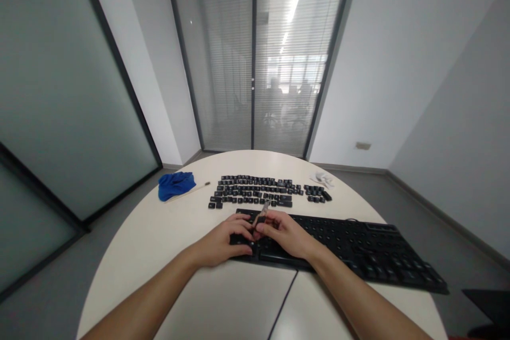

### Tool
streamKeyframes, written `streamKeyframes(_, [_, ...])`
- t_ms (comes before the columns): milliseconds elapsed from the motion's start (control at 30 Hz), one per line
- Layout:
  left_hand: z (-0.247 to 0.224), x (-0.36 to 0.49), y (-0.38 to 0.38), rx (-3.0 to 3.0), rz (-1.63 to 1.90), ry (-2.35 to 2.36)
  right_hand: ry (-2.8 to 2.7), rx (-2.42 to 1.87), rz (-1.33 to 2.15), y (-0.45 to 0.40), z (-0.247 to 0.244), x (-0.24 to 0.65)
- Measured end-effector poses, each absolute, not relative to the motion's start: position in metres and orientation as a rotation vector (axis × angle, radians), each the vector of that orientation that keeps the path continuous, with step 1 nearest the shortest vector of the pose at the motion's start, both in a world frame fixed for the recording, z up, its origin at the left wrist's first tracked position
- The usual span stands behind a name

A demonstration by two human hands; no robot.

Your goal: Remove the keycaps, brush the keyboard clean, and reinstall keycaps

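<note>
A black keyboard (334,244) lies across the table in front of me, many of its keycaps off and bare key sockets showing. My right hand (285,231) is closed over its left half, pinching a slim tool (265,207) with a greyish tip pointing up and away; its exact kind is not clear. My left hand (223,239) rests on the keyboard's left end, fingers spread and thumb apart, the fingertips close to the right hand's. What lies beneath the fingers is hidden. Beyond the keyboard, loose black keycaps (251,189) are laid out in rows.
On the left are a blue cloth (175,186) and a thin stick brush (191,191) with a dark tip. A smaller keycap group (316,194) and crumpled white tissue (322,179) lie at right. A black cable (285,300) crosses the round-edged table (159,239) toward me.
</note>
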State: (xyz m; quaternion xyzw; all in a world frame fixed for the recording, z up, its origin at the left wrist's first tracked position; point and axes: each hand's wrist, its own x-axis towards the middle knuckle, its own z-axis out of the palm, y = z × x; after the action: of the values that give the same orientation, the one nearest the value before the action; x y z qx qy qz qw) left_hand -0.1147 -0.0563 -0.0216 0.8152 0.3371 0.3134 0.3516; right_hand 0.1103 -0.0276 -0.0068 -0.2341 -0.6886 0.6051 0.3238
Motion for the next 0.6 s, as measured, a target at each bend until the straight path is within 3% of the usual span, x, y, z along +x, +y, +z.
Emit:
streamKeyframes(233, [-0.0244, -0.1126, -0.0571, 1.939, 0.849, 1.057, -1.785, -0.649, 1.486, -0.0238, -0.0070, 0.1147])
streamKeyframes(600, [-0.0150, -0.1068, -0.0601, 1.951, 0.894, 0.931, -1.826, -0.598, 1.382, -0.0284, -0.0018, 0.1152])
